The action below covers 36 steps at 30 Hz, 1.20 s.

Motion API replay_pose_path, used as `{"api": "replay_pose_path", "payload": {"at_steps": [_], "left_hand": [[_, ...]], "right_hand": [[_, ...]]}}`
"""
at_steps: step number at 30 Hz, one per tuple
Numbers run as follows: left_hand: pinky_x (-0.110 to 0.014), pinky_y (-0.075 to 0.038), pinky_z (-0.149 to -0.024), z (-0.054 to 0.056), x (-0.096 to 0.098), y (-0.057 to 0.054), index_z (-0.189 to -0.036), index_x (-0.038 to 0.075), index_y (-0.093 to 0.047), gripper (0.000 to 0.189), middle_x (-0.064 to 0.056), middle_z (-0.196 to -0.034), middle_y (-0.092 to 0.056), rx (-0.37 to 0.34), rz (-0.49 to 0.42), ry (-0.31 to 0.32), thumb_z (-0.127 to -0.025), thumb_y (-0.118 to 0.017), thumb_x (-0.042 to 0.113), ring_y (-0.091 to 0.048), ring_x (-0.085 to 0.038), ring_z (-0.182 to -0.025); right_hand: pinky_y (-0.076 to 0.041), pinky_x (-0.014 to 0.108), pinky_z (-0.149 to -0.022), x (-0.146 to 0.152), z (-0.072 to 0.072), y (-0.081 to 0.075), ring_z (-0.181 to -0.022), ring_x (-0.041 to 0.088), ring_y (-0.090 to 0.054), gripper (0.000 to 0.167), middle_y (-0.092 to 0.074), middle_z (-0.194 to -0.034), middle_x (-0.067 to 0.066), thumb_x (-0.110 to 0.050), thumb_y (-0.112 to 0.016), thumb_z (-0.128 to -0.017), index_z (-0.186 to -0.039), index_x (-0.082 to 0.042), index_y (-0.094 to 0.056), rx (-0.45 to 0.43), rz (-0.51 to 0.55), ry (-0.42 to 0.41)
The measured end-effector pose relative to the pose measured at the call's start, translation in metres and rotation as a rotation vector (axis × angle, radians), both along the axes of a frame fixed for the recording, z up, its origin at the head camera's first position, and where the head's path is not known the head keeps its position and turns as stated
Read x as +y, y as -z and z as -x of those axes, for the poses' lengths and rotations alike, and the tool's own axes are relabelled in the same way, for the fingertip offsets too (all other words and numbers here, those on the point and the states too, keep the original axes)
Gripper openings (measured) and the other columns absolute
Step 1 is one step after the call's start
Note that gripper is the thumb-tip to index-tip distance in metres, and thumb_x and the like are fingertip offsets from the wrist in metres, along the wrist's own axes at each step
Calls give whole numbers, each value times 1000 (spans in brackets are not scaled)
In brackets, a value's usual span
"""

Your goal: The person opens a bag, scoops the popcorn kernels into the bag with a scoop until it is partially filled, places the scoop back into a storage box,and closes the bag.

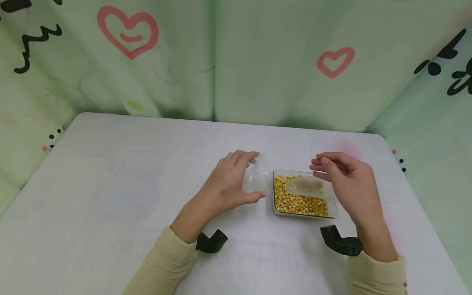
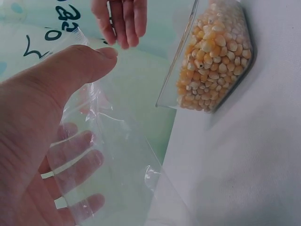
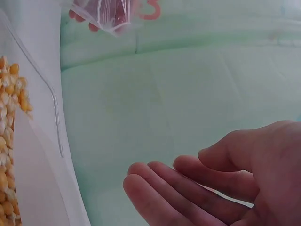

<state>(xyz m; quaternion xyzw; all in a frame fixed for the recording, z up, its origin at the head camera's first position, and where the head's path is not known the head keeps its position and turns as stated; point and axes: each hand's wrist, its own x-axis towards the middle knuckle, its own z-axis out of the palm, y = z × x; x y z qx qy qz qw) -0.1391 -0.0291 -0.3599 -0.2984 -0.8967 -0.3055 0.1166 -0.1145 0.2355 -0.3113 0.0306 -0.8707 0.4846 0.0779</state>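
Note:
My left hand (image 1: 230, 178) holds a clear plastic zip bag (image 1: 257, 176), thumb and fingers spread wide at its mouth. In the left wrist view the bag (image 2: 122, 141) hangs down with several fingertips (image 2: 87, 169) showing through it. Just right of it stands a clear rectangular container (image 1: 275, 209) of yellow corn kernels (image 1: 295, 203). A translucent whitish scoop (image 1: 304, 185) lies on the kernels. Over the container's right side is my right hand (image 1: 348, 176), with nothing in it. Its fingers (image 3: 160, 197) are loosely bent in the right wrist view.
The container stands on a white table (image 1: 121, 196), right of its middle. A green curtain (image 1: 265, 61) with hearts and black marks surrounds the table's back and sides. Black wrist mounts (image 1: 212, 241) stick out from both wrists.

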Motion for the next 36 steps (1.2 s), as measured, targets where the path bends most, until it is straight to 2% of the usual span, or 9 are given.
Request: {"api": "replay_pose_path", "payload": {"at_steps": [6,13,19,22,28,32,36], "left_hand": [[-36,-48,-92,1,0,2,-137,8,-50,82,-2,-121,-60,1,8,-1,-70,-87,41,-58,-19,-106],[-37,-48,-93,1,1,4,-137,9,-50,82,-2,-121,-60,-18,26,-2,-71,-86,43,-57,-19,-108],[-38,-48,-94,2,2,4,-138,9,-49,83,-2,-121,-59,-34,50,-5,-72,-85,44,-57,-20,-110],[-38,-48,-93,2,2,4,-138,9,-49,83,-2,-121,-59,-38,56,-7,-72,-85,44,-57,-20,-109],[-39,-49,-92,2,3,4,-138,9,-50,83,-3,-121,-60,-33,58,-6,-72,-85,44,-57,-20,-108],[-38,-49,-91,2,4,5,-137,9,-50,83,-3,-120,-60,-18,58,-10,-71,-85,45,-58,-21,-107],[-38,-49,-91,2,4,6,-137,9,-51,82,-3,-119,-61,-9,70,-13,-71,-85,45,-58,-21,-107]], "right_hand": [[-56,17,-77,17,0,2,-86,1,-72,30,-71,-100,-6,-18,-53,-102,-118,4,-64,9,-16,73],[-53,11,-75,35,-2,3,-82,-7,-70,34,-68,-94,-18,-31,-52,-102,-120,-5,-65,-70,-115,206],[-51,7,-73,53,-5,9,-81,-12,-67,40,-64,-93,-23,-34,-50,-102,-126,-4,-62,-134,-150,244],[-51,7,-73,59,-4,12,-81,-12,-66,41,-67,-97,-17,-34,-50,-102,-128,-4,-61,-173,-163,244],[-50,8,-73,68,-1,16,-85,-15,-60,48,-65,-123,16,-42,-44,-103,-134,-6,-56,-311,-257,200],[-49,14,-73,76,-1,21,-93,-5,-57,51,-64,-127,18,-45,-41,-103,-135,-8,-55,-363,-320,165],[-46,20,-74,82,0,28,-101,8,-59,52,-64,-127,19,-46,-42,-103,-135,-6,-55,-389,-336,139]]}}
